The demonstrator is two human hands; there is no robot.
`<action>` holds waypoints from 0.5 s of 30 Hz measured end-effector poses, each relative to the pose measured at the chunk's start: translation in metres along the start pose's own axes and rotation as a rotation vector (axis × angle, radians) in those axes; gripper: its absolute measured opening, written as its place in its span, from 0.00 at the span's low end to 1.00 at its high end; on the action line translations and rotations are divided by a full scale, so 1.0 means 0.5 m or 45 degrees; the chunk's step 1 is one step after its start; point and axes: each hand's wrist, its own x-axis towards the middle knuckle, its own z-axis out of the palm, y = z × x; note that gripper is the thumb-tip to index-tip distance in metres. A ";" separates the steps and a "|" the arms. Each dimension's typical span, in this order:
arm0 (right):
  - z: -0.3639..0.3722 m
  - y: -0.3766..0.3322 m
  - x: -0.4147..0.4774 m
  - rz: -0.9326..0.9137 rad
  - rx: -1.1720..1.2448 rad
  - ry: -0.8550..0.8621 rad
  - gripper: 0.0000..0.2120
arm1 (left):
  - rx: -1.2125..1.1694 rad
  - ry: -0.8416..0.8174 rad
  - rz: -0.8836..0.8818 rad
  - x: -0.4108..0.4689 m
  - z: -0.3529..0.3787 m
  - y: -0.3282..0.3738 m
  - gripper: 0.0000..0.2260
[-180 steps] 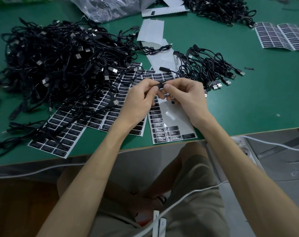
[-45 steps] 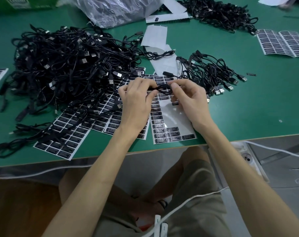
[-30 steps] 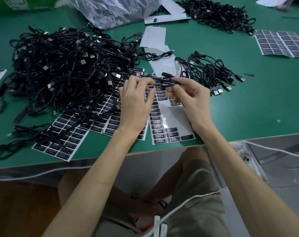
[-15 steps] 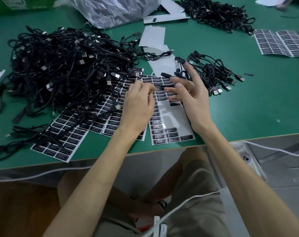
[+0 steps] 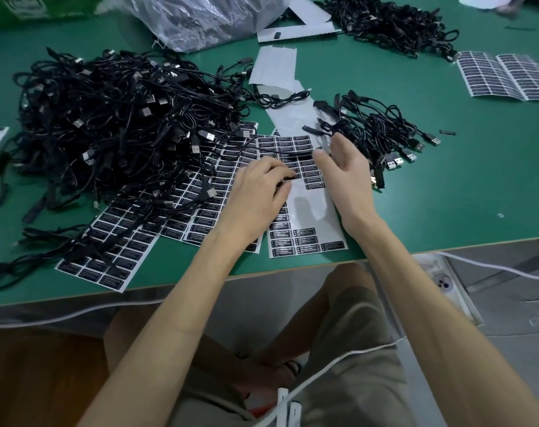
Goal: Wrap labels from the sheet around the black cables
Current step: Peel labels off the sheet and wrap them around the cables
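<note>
I note left hand (image 5: 255, 192) pinching a label (image 5: 288, 178) (I judge it thin, tacky; take by an edge); right hand (image 5: 345, 174) open; limp cable (image 5: 280, 154) at label's 12 o'clock.

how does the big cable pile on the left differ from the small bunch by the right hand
The left pile is far bigger and spills over label sheets; the small bunch lies mostly on green table, its plugs fanned rightward. Both are black USB cables.

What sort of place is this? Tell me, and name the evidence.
Likely a small assembly or packing workbench: a green-topped table heaped with tangled black USB cables, and white sheets of black printed labels spread across it.
</note>
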 end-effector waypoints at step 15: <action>0.003 0.011 -0.001 -0.308 -0.193 -0.190 0.11 | -0.021 0.433 0.397 -0.014 -0.028 0.037 0.10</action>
